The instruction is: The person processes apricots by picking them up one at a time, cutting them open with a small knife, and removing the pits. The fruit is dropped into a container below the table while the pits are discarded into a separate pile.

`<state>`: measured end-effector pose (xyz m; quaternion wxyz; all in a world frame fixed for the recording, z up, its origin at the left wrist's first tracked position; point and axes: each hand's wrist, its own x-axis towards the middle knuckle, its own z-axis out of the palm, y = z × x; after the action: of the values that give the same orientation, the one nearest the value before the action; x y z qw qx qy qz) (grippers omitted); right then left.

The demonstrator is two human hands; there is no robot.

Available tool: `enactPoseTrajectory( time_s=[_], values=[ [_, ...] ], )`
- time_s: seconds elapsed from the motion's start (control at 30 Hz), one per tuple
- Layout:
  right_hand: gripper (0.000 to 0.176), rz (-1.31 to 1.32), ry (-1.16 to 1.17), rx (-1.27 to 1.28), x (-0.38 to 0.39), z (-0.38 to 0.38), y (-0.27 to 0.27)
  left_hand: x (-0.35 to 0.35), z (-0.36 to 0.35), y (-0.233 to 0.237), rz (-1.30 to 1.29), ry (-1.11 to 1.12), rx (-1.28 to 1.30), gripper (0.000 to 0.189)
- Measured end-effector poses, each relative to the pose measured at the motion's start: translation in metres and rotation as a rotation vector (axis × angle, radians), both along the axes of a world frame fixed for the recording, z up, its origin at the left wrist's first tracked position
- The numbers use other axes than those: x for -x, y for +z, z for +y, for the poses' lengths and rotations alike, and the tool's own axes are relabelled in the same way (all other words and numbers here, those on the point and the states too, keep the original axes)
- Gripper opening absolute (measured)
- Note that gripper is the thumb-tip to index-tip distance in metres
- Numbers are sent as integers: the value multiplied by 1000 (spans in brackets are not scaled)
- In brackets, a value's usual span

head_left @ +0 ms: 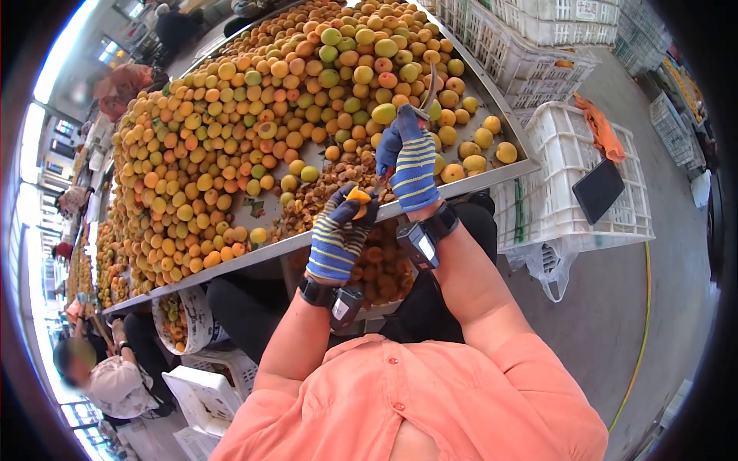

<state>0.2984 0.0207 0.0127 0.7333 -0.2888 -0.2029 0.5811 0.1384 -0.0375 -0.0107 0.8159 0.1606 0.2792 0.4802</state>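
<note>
Both my hands wear blue gloves with striped cuffs, at the near edge of a metal table [501, 178] heaped with apricots [231, 131]. My left hand [344, 223] is closed on an orange apricot piece [358, 201], its flesh showing between thumb and fingers. Wrapped round the handle of a curved knife, my right hand [406, 157] is just to the right and farther out. The hooked knife blade [432, 86] points up and away over the fruit; most of the handle is hidden by the glove. Brown apricot pits [327, 188] lie scattered beyond my left hand.
Below the table edge, a container holds halved apricots [384, 269]. At right stands a white crate [573, 142] bearing an orange cloth [600, 127] and a dark tablet [598, 190]. Stacked crates [511, 54] rise behind it. A bucket [192, 315] and a seated co-worker [115, 380] are at left.
</note>
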Motion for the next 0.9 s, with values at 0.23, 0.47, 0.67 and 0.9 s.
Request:
enactPoseTrajectory(
  time_s=[0.23,0.47,0.67,0.9],
  values=[
    [48,98,69,11,4,-5,-2,3,0,-13,-149,-26,19,34],
    [47,51,-15,-51,8,-15,12,-9,-6,-13,123,26,-96,41],
    [46,101,2,-80,13,-14,13,-17,-7,-20,65,10,-93,32],
    [35,90,-13,-54,19,-16,8,-21,-7,-16,203,135,95,38]
  ],
)
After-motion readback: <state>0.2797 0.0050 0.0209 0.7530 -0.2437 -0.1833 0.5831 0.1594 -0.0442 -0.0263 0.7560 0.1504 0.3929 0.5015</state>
